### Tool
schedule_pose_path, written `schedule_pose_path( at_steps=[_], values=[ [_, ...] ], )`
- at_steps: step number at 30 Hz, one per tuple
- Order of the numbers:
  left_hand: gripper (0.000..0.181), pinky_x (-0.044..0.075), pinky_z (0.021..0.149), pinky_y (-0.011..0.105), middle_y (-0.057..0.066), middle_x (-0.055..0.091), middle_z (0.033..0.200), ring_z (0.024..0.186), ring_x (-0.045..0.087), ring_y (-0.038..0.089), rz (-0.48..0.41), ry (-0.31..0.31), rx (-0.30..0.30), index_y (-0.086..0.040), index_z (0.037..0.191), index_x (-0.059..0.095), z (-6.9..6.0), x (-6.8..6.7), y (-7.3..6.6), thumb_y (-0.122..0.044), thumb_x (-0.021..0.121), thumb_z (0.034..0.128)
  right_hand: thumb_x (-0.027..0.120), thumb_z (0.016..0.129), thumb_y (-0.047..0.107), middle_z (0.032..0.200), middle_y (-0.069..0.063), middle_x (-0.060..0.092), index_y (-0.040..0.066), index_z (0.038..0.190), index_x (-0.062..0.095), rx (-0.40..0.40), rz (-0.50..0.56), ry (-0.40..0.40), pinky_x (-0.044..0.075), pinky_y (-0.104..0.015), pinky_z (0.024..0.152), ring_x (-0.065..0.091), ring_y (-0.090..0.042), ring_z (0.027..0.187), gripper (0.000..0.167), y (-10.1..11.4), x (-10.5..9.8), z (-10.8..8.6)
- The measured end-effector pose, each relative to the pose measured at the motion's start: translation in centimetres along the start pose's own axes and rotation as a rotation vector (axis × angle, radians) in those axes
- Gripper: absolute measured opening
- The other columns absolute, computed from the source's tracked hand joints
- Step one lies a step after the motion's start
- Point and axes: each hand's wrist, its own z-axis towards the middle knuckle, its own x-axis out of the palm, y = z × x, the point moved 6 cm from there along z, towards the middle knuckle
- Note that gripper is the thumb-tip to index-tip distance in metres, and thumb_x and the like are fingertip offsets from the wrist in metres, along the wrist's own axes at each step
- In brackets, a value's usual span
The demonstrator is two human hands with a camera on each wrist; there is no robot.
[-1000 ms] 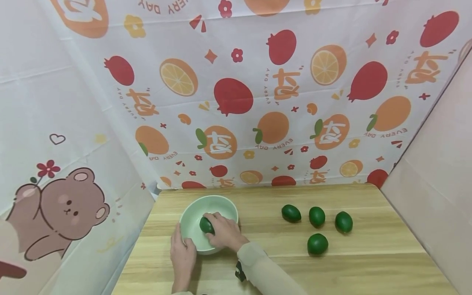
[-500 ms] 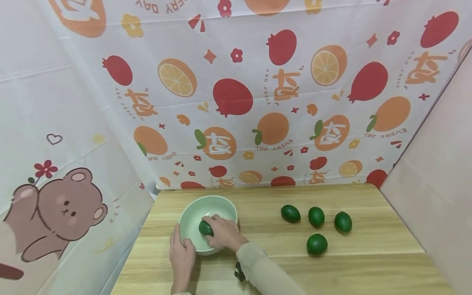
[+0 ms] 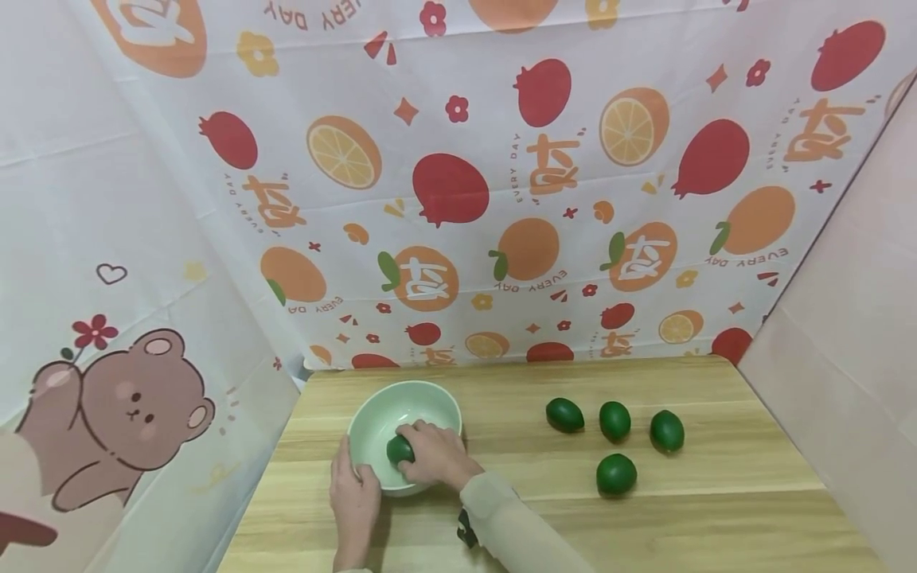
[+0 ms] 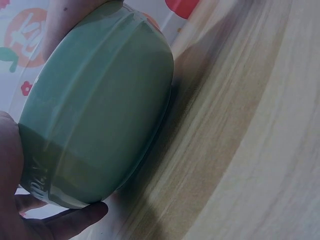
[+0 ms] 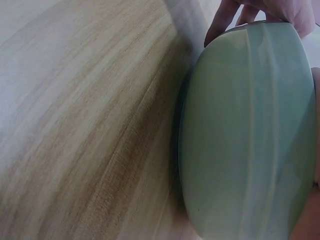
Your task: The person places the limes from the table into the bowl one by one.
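While left hand grips bowl, right hand holds green fruit within (placing or removing, unclear); next move likely needs steady bowl.

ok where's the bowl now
In the head view, the bowl is on the left of the table, the left hand gripping it and the right hand inside it.
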Motion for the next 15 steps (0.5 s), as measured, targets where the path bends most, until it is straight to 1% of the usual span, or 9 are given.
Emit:
schedule_pose_path(
  at_steps=[8,15],
  values=[
    [0.062,0.042,0.113,0.067,0.032,0.038,0.156,0.141,0.040,0.055,-0.006,-0.018,0.012,0.000,0.157,0.029,-0.03,0.13,0.25,-0.002,0.037,0.0957,0.064,0.092,0.050,0.131,0.005,0.063,0.032,0.147,0.049,-0.009,-0.004,-0.002,0.057,-0.032,0.084,0.061,-0.009,0.109,0.060,-0.01,-0.12,-0.13],
    [0.063,0.042,0.114,0.066,0.031,0.036,0.157,0.142,0.039,0.055,-0.006,-0.001,0.002,0.000,0.158,0.027,0.03,0.29,0.28,-0.003,0.036,0.0957,0.062,0.092,0.052,0.131,0.005,0.063,0.032,0.147,0.049,-0.016,-0.025,-0.012,0.057,-0.029,0.079,0.061,-0.009,0.107,0.060,-0.16,-0.02,-0.25]
  ],
)
